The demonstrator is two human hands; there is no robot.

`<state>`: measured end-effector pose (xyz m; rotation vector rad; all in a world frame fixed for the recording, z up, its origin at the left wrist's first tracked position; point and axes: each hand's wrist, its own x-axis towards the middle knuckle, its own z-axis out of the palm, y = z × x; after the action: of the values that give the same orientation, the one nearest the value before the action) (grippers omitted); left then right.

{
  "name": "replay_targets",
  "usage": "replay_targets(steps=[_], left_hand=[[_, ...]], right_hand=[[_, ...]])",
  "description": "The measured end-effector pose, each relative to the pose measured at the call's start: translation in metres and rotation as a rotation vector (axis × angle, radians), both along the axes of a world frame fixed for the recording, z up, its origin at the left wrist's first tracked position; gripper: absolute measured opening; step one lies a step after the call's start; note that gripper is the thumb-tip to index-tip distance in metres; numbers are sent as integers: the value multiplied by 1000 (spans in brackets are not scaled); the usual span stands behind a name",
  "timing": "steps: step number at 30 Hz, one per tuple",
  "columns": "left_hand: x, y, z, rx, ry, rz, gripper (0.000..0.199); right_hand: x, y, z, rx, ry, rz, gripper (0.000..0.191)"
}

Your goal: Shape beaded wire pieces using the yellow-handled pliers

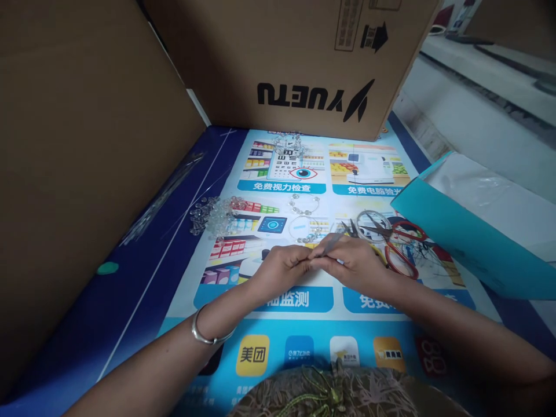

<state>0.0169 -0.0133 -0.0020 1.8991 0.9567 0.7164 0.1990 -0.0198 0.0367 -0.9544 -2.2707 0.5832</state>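
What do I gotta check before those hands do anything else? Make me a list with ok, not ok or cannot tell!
1. Hands together: ok. The left hand and right hand meet at the fingertips.
2. What the fingers hold: cannot tell. It is too small and blurred.
3. Bead pile apart from the hands: ok. The clear bead pile lies beyond the left hand, to its left.
4. Scissors well away from the hands: not ok. The red-handled scissors lie close to the right hand.
5. Turquoise box clear of the hands: ok. The turquoise box stands off to the right.
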Motion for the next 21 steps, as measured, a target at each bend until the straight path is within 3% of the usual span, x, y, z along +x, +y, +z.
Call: replay_targets(steps=[4,8,12,16,21], left_hand=[[3,-2,0,-12,35,-28,23],[5,-2,-5,-17,53,-14,25],[5,-1,-7,-32,8,-19,22],[5,0,-5,-93,-43,-48,24],[7,1,-5,-108,-54,-38,27]], right_hand=[[-1,0,-3,-14,57,6,15],[1,3,0,-144,55,-23,11],[8,9,6,-249,30,74,15],[13,14,7,-277,52,177,16],[10,13,1,-182,77,118,16]])
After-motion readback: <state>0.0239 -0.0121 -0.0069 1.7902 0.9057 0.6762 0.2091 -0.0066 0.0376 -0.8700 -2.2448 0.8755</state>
